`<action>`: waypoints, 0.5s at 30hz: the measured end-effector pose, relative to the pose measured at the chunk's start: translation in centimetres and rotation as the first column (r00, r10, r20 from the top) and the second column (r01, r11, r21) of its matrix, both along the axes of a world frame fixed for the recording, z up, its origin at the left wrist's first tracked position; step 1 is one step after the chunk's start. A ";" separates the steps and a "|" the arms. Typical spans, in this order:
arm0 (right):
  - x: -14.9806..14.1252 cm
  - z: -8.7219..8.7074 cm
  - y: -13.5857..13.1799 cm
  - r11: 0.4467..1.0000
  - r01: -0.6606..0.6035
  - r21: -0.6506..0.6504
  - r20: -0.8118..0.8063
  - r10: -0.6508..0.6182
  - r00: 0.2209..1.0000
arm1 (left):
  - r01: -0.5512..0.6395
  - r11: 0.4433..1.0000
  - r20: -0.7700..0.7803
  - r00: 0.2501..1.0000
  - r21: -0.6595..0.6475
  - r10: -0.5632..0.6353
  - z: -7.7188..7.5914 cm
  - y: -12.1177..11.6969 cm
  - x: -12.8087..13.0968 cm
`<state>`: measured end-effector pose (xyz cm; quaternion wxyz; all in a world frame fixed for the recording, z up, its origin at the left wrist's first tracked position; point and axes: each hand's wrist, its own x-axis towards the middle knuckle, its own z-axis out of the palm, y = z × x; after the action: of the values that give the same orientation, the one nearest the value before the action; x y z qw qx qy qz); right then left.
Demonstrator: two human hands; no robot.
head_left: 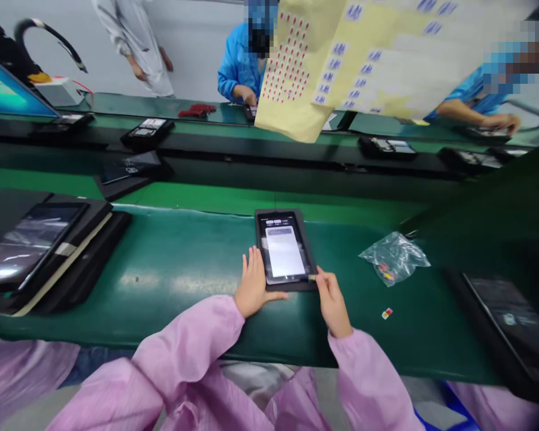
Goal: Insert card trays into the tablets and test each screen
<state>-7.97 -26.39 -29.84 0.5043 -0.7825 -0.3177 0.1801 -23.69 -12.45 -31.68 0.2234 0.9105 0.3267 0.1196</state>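
A tablet [285, 254] lies on a dark foam tray [303, 224], its screen lit with a white panel. My left hand [252, 287] rests along its left edge, fingers stretched out and thumb spread below the lower edge. At the lower right corner, my right hand [333, 302] is closed in a pinch on a small card [313, 278] with a yellowish patch, held against the tablet's edge. To the right, another small red, yellow and white card [387, 313] lies on the green mat. Beyond it is a clear plastic bag [395, 258] with small red and yellow pieces inside.
Stacked dark foam trays [96, 257] with a tablet [33, 245] on top stand at left. Another tablet [512, 317] lies far right. Behind runs a conveyor [251, 173] carrying several devices. Yellow paper sheets [314, 66] hang overhead. Co-workers are across the line.
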 end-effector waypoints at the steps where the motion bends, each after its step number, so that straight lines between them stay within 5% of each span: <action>1: 1.8 0.2 1.7 1.000 0.002 0.020 0.036 -0.003 0.999 | -0.018 1.000 -0.003 1.000 -0.005 0.018 0.4 1.3 1.8; 5: 6.6 1.8 6.3 0.988 -0.108 0.107 0.216 0.083 0.973 | -0.036 0.998 -0.006 0.999 -0.045 0.036 2.3 5.5 6.5; 11: 9.6 3.8 11.0 0.891 -0.451 0.051 0.354 0.406 0.843 | 0.014 0.983 0.039 0.999 -0.181 -0.007 3.4 8.1 7.2; 15: 12.7 4.0 15.6 0.916 -0.400 0.018 0.330 0.372 0.867 | 0.007 0.979 0.056 0.998 -0.205 0.004 3.5 8.5 7.0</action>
<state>4.71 -10.81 -25.84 0.4329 -0.6994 -0.5527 0.1341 -16.64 -3.92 -28.17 0.3254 0.8791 0.3302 0.1108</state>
